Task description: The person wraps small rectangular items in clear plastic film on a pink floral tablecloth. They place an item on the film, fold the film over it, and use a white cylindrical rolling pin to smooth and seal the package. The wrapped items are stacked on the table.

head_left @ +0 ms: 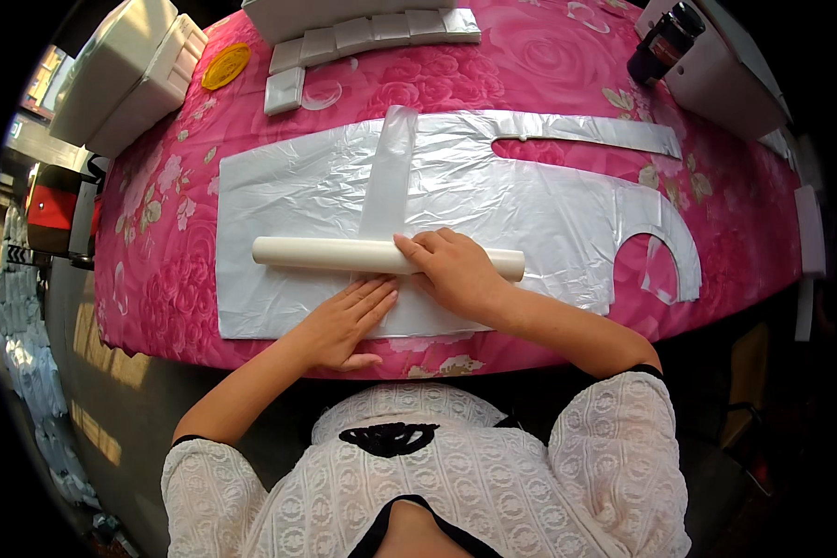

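A thin, whitish plastic apron (pixel 298 191) lies spread and crinkled over the table, its neck loop (pixel 686 253) at the right and a long tie strip (pixel 614 132) along the far side. Its waist belt strip (pixel 388 177) is folded across the middle. On top of the apron rests a smooth white tube (pixel 321 253), lying nearly left to right. My right hand (pixel 456 272) grips the tube right of its middle, fingers curled over it. Just below the tube, my left hand (pixel 346 324) presses down on the plastic, fingers stretched out.
A pink floral cloth (pixel 549 56) covers the table. Small folded white packets (pixel 353 37) line the far side by a white box; one packet (pixel 285 90) sits apart. A yellow coil (pixel 226 65), white foam boxes (pixel 126 74) and a dark flask (pixel 665 45) stand around the edges.
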A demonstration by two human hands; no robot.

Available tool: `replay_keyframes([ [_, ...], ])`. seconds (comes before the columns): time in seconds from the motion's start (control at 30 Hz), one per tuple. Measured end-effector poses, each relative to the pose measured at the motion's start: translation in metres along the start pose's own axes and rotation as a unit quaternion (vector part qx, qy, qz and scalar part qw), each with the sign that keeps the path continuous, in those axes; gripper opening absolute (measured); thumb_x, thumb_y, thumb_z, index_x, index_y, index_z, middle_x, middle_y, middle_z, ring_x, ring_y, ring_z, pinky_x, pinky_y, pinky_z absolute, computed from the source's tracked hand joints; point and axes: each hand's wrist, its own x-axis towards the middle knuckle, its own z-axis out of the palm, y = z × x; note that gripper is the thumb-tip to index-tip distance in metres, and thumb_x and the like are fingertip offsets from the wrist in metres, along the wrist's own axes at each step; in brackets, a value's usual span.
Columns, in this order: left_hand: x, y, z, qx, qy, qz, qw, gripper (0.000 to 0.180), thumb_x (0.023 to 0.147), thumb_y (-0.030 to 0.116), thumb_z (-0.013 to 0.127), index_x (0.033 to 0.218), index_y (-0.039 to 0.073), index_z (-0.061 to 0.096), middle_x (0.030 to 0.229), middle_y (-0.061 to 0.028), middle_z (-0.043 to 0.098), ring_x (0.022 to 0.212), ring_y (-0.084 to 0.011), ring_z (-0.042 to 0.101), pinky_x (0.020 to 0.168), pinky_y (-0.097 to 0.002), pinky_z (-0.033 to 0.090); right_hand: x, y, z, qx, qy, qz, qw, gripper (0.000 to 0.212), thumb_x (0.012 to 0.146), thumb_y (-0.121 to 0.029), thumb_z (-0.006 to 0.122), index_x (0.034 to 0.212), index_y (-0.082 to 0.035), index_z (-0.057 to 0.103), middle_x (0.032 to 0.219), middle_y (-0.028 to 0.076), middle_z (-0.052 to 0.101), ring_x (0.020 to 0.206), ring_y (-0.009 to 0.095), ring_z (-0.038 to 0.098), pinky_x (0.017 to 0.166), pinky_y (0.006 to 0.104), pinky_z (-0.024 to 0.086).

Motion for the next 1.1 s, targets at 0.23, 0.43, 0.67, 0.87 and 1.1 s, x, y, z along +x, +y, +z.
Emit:
replay_keyframes([
  [0.23, -0.006, 0.001, 0.020, 0.044, -0.002, 0.039, 0.998, 0.086, 0.080, 0.061, 0.040, 0.134, -0.006, 0.028, 0.143, -0.0218, 0.023, 0.134, -0.0330, 0.021, 0.109, -0.0433, 0.015, -0.032, 0.050, -0.034, -0.091, 0.129, 0.114, 0.981, 0.047, 0.075, -0.014, 0.063, 0.121, -0.010, 0.052, 0.102, 0.010, 0.059, 0.093, 0.028, 0.054, 0.081, 0.0378, 0.045],
  [0.43, -0.001, -0.007, 0.014, -0.024, 0.066, 0.039, 0.997, 0.082, 0.081, 0.055, 0.043, 0.136, -0.003, 0.025, 0.144, -0.0197, 0.022, 0.135, -0.0315, 0.019, 0.109, -0.0431, 0.015, -0.069, 0.094, -0.074, -0.156, 0.203, 0.320, 0.912, 0.047, 0.078, -0.017, 0.062, 0.123, -0.010, 0.051, 0.104, 0.009, 0.059, 0.092, 0.030, 0.054, 0.081, 0.0384, 0.044],
  [0.67, 0.015, 0.041, 0.047, 0.026, 0.084, -0.028, 0.996, 0.087, 0.075, 0.056, 0.052, 0.134, -0.004, 0.029, 0.142, -0.0235, 0.022, 0.134, -0.0359, 0.017, 0.109, -0.0456, 0.013, -0.066, 0.011, -0.036, -0.022, 0.088, 0.072, 0.993, 0.050, 0.073, -0.005, 0.064, 0.121, -0.012, 0.053, 0.111, 0.009, 0.058, 0.101, 0.029, 0.053, 0.088, 0.0363, 0.041],
  [0.87, 0.019, 0.077, 0.061, 0.040, 0.079, -0.098, 0.991, 0.079, 0.072, 0.042, 0.063, 0.132, -0.001, 0.035, 0.141, -0.0232, 0.024, 0.133, -0.0349, 0.020, 0.108, -0.0464, 0.015, -0.027, 0.011, -0.004, -0.082, 0.083, -0.029, 0.993, 0.050, 0.069, -0.002, 0.064, 0.117, -0.015, 0.056, 0.113, 0.005, 0.058, 0.104, 0.025, 0.052, 0.093, 0.0366, 0.037],
  [1.1, 0.020, 0.076, 0.069, 0.067, 0.080, -0.087, 0.991, 0.073, 0.073, 0.033, 0.063, 0.132, 0.000, 0.035, 0.142, -0.0203, 0.024, 0.133, -0.0333, 0.021, 0.108, -0.0442, 0.017, 0.070, 0.068, -0.006, -0.129, 0.182, 0.000, 0.975, 0.042, 0.073, -0.003, 0.057, 0.113, -0.016, 0.059, 0.111, 0.003, 0.059, 0.104, 0.023, 0.051, 0.095, 0.0357, 0.033],
])
